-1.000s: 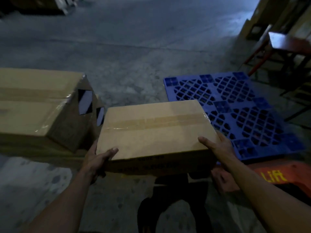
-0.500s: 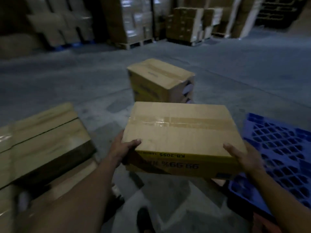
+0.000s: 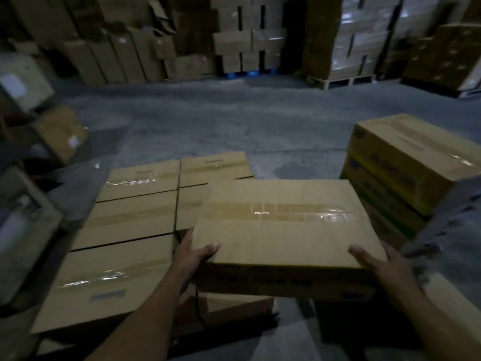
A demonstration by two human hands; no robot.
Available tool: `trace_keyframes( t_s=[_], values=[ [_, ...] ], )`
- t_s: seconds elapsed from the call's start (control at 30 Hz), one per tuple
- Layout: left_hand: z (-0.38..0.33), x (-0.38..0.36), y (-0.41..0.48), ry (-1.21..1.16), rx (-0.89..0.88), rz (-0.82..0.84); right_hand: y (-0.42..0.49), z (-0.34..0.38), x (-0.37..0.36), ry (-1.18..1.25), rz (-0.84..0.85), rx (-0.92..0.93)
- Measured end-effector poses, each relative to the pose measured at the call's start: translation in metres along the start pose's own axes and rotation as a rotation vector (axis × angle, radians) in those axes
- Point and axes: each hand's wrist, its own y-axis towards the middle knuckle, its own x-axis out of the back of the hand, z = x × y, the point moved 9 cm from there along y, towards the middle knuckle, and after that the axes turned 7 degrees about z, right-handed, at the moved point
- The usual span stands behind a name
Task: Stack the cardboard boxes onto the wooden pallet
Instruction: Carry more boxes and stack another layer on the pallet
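Note:
I carry a taped cardboard box (image 3: 283, 230) in front of me, flat and level. My left hand (image 3: 194, 254) grips its near left corner, thumb on top and fingers below. My right hand (image 3: 377, 261) grips the near right corner the same way. Below and to the left lies a layer of several taped boxes (image 3: 125, 230) packed side by side. The carried box overhangs the right edge of that layer. The pallet under the layer is hidden.
A stack of yellow-printed boxes (image 3: 406, 165) stands at the right, close to the carried box. Tall stacks of cartons (image 3: 247, 40) line the far wall. Loose boxes (image 3: 59, 134) sit at the far left. The grey concrete floor (image 3: 234, 121) stretches between.
I have turned left with the box in both hands. The blue pallet has left the view, and the layer of packed boxes now lies right below the carried box.

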Motion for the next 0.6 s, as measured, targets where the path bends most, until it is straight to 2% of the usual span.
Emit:
trace_keyframes(
  t_s=[0.2,0.37,0.53,0.6],
  values=[
    [0.069,0.09,0.025,0.031,0.12,-0.076,0.052,-0.031,-0.109,-0.136,0.139,-0.085],
    [0.145,0.119,0.054,0.037,0.265,-0.125,0.1,-0.085,-0.159,-0.297,0.229,-0.236],
    [0.192,0.129,0.094,0.081,0.357,-0.195,0.175,-0.167,-0.194,-0.387,0.283,-0.296],
    [0.212,0.136,0.11,0.085,0.421,-0.209,0.195,-0.179,-0.207,-0.382,0.276,-0.308]
  ],
)
